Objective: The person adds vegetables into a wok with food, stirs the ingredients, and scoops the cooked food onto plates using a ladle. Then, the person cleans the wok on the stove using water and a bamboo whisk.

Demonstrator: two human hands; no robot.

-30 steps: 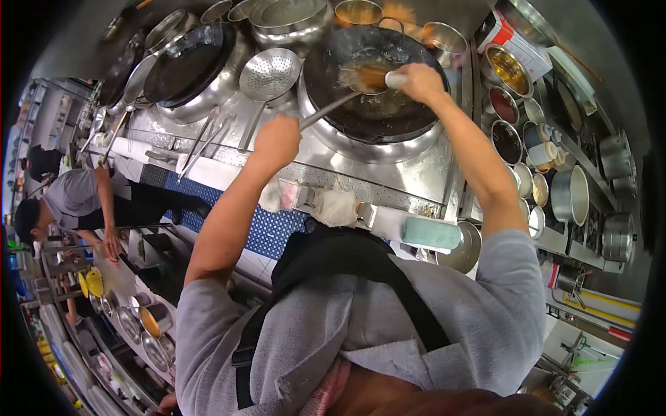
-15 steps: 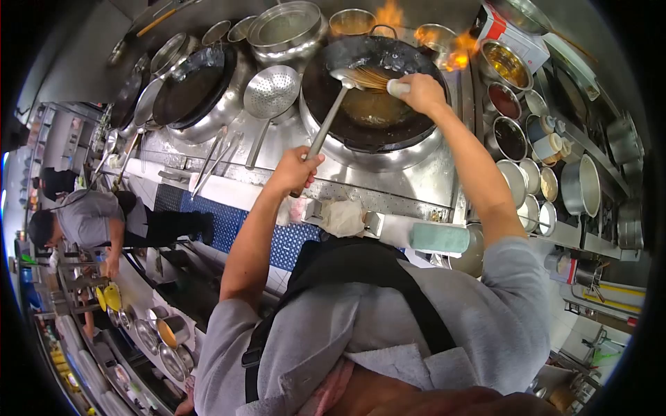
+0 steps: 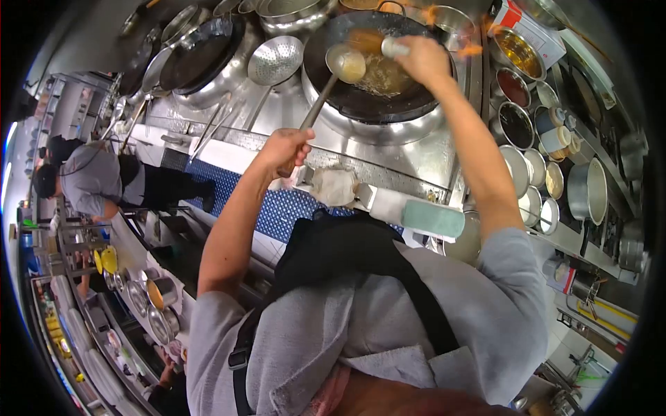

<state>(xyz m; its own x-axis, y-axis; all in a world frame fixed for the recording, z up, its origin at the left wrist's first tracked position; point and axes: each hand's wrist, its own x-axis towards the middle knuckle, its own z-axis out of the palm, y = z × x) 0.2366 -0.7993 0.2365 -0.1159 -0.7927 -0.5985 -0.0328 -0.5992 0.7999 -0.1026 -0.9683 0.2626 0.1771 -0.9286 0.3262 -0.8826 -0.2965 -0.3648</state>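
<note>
My left hand (image 3: 286, 148) is wrapped round the long handle of a metal ladle (image 3: 322, 99). The ladle's bowl hangs over the left part of a large black wok (image 3: 357, 111) and has pale, cloudy liquid in it. A bamboo wok brush (image 3: 368, 41) with a white grip is in my right hand (image 3: 424, 61), its bristles blurred by motion close to the ladle's bowl. Brownish, bubbling liquid (image 3: 390, 78) lies in the bottom of the wok, under the right hand.
A perforated skimmer (image 3: 275, 61) rests left of the wok, with a second black wok (image 3: 203, 55) beyond it. Sauce bowls and pots (image 3: 516, 125) line the right side. Flames (image 3: 470, 50) show behind the wok. Another person (image 3: 104, 173) stands at the far left.
The ladle's bowl has turned to face up and now shows liquid in it. The brush bristles have swept away from the wok's middle. The whole view has shifted slightly.
</note>
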